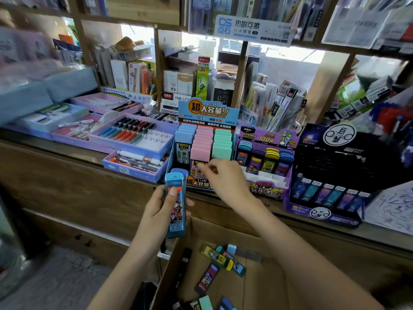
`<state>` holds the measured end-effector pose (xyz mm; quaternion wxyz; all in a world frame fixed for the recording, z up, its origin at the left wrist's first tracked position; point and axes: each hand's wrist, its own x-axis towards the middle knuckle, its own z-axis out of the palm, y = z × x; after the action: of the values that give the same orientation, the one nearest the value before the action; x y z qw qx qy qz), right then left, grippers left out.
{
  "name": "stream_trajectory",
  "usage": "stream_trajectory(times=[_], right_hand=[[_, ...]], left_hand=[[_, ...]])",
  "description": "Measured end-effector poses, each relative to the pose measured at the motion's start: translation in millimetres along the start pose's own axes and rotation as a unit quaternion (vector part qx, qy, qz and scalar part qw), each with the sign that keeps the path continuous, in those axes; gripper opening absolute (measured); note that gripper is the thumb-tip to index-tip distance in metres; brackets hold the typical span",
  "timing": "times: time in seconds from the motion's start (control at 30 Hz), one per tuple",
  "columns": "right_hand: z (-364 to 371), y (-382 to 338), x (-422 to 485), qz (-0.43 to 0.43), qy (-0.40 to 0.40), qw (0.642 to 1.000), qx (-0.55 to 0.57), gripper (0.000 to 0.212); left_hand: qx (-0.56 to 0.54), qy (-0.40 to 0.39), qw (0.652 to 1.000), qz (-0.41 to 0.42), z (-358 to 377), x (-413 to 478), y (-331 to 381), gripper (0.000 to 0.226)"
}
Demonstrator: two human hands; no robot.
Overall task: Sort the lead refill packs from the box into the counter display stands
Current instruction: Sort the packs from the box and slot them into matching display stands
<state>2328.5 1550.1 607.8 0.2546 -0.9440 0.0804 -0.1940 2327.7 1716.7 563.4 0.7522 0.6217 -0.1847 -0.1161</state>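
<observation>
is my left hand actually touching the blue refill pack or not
Touching. The head view shows the left hand wrapped round the blue refill pack, with the thumb pressed across its front.

Wooden shelving (240,70), backlit by daylight, rises behind a wooden counter (67,175); the floor (55,276) seems grey stone.

Box (257,233) below counter (67,157); stands (206,144) on it.
</observation>
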Motion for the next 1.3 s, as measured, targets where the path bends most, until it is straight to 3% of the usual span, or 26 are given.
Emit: stream_trajectory(times=[0.07, 0.13, 0.27, 0.4, 0.57, 0.73, 0.93, 1.13, 1.3], right_hand=[[-3, -6, -19, 0.045, -0.041, 0.968, 0.245, 0.032], [-7, -4, -32, 0.071, -0.073, 0.927, 0.360, 0.023], [-18, 9, -49, 0.076, -0.064, 0.922, 0.374, 0.010], [-33, 28, -59, 0.106, -0.044, 0.901, 0.418, 0.011], [-62, 54, -65, 0.136, 0.022, 0.891, 0.432, 0.008], [-113, 91, -48, 0.118, 0.108, 0.918, 0.362, 0.016], [-150, 129, -17, 0.096, 0.158, 0.956, 0.229, 0.024], [-142, 142, -5, 0.046, 0.148, 0.978, 0.141, 0.015], [-129, 146, -2, 0.010, 0.171, 0.984, -0.041, 0.010]], left_hand=[[-0.003, -0.019, 1.000, -0.004, 9, 0, 1, 0.025], [-0.009, -0.041, 0.999, -0.011, 19, -1, 0, 0.029], [-0.009, -0.077, 0.997, -0.015, 38, -1, -2, 0.030], [0.004, -0.110, 0.994, -0.017, 53, -1, -8, 0.036], [0.017, -0.096, 0.995, -0.007, 76, 6, -10, 0.023], [-0.012, -0.060, 0.997, -0.048, 83, 19, -15, 0.027], [0.001, -0.058, 0.996, -0.064, 97, 26, -21, 0.022], [0.017, -0.075, 0.996, -0.053, 104, 26, -23, 0.018], [0.016, -0.082, 0.995, -0.060, 104, 26, -24, 0.017]])
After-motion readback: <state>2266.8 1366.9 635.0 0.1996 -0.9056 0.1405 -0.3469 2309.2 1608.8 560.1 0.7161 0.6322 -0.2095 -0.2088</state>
